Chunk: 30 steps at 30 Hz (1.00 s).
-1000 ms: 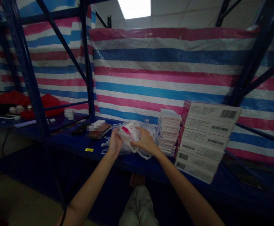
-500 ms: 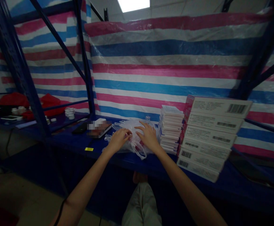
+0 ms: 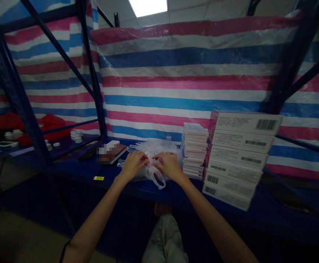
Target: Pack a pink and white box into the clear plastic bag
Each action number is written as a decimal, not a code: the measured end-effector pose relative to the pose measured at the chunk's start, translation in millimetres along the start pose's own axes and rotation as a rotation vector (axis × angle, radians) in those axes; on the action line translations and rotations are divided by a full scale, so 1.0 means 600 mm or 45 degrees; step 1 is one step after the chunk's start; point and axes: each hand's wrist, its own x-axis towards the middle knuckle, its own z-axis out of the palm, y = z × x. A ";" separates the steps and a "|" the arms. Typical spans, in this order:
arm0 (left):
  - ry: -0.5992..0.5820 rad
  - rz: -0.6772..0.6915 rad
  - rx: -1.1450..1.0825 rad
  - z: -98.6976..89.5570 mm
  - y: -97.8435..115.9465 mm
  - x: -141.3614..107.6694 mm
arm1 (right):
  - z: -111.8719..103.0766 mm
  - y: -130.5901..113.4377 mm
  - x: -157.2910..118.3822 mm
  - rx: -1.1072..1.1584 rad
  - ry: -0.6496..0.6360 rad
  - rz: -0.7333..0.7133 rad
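Observation:
Thin white plastic bags (image 3: 157, 179) lie in a heap on the blue shelf, their loop handles pointing towards me. My left hand (image 3: 133, 164) is on the left part of the heap, fingers curled and pinching the plastic. From the right, my right hand (image 3: 169, 165) grips the same bag, thumb and fingers drawn together close to the left hand. Something reddish shows through the plastic between the hands; I cannot make out what it is. Behind the heap a small clear glass or plastic vessel (image 3: 168, 139) pokes up.
Right of the bags stand a stack of thin white boxes (image 3: 194, 149) and a taller stack of larger barcoded boxes (image 3: 236, 160). To the left lie a partly blurred-out box (image 3: 111, 151), a black object (image 3: 88, 151) and a yellow label (image 3: 98, 178). White jars (image 3: 76, 135) stand beyond a blue post (image 3: 32, 95).
My right hand has come down from spread fingers to a grip on the bag. The left hand has moved in closer on the plastic. The view has shifted slightly.

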 end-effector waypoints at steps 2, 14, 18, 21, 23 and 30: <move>-0.020 0.026 0.069 0.002 0.000 0.001 | -0.005 -0.004 0.003 -0.055 -0.068 -0.007; 0.137 0.019 0.051 0.005 0.006 -0.022 | 0.006 -0.013 -0.011 -0.077 0.090 -0.066; 0.092 0.099 0.113 0.001 0.013 -0.022 | 0.006 -0.014 -0.008 -0.162 0.007 -0.067; 0.139 0.042 0.166 -0.002 0.010 -0.028 | 0.004 -0.011 -0.012 -0.203 0.066 -0.036; 0.197 -0.017 0.160 -0.003 0.009 -0.032 | 0.003 -0.013 -0.015 -0.191 0.131 0.004; 0.032 0.060 -0.052 -0.006 0.015 -0.022 | -0.002 -0.027 -0.013 -0.144 0.089 -0.073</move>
